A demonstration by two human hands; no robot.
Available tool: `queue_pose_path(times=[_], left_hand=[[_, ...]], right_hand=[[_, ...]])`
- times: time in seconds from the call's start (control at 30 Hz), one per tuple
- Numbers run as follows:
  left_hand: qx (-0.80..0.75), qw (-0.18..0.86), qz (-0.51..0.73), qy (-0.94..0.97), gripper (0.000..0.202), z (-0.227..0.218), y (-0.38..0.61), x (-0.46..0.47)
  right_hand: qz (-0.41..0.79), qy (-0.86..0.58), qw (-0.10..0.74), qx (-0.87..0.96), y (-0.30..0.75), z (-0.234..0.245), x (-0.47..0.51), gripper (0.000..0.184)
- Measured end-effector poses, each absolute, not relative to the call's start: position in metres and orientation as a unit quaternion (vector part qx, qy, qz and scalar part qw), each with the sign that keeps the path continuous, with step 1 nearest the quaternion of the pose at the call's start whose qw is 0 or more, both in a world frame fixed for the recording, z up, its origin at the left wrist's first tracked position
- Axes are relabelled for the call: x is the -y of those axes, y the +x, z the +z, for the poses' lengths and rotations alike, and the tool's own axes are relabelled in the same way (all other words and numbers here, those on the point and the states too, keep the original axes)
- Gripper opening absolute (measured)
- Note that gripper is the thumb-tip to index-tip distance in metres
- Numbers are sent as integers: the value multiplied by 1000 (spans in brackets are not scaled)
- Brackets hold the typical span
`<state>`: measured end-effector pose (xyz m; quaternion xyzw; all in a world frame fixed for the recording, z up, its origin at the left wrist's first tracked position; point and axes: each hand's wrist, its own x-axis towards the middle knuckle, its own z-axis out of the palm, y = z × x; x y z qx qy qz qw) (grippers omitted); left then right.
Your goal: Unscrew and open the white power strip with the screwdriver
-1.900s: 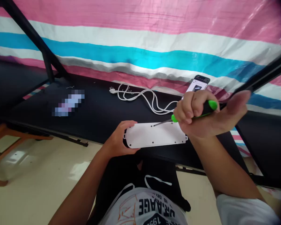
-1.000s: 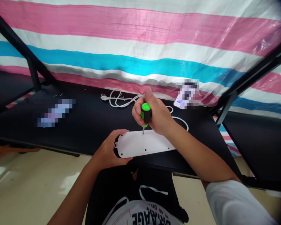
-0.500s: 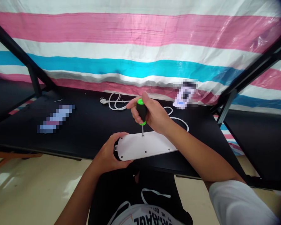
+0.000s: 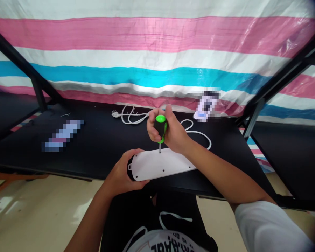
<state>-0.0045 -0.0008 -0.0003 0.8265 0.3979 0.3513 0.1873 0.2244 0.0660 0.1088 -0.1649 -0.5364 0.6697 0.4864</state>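
A white power strip (image 4: pixel 149 166) lies face down near the table's front edge, with several dark screw holes in its back. My left hand (image 4: pixel 123 171) grips its left end, thumb along the near side and fingers at the far side. In my right hand (image 4: pixel 170 131) is a black and green screwdriver (image 4: pixel 160 126), held nearly upright with the fingers wrapped round the handle. Its shaft reaches down into a hole by the strip's far edge. My right forearm hides the strip's right end. Behind the hand runs the strip's white cord (image 4: pixel 199 134), looped on the table.
The cord's plug (image 4: pixel 116 113) rests at the back of the black table (image 4: pixel 105 140). A blurred-out flat item (image 4: pixel 63 134) lies at the left, and another (image 4: pixel 206 106) at the back right. Black metal braces (image 4: pixel 254 115) rise at both sides before a striped plastic sheet (image 4: pixel 152 35).
My right hand has turned on the screwdriver, and its fingers have curled closer round the handle. The handle's top leans slightly more right and lower. The power strip and my left hand stay put.
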Motion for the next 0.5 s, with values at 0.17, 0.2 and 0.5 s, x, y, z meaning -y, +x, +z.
queue_pose_path(times=[0.17,0.2,0.5], left_hand=[[-396,178,350,830,94,-2,-6,0],[-398,178,348,830,94,-2,-6,1],[-392,177,347,833,98,-5,-7,0]], right_hand=[[635,-135,510,564,225,104,-69,49],[632,-127,510,570,226,103,-70,49],[660,-133,510,536,224,105,-65,55]])
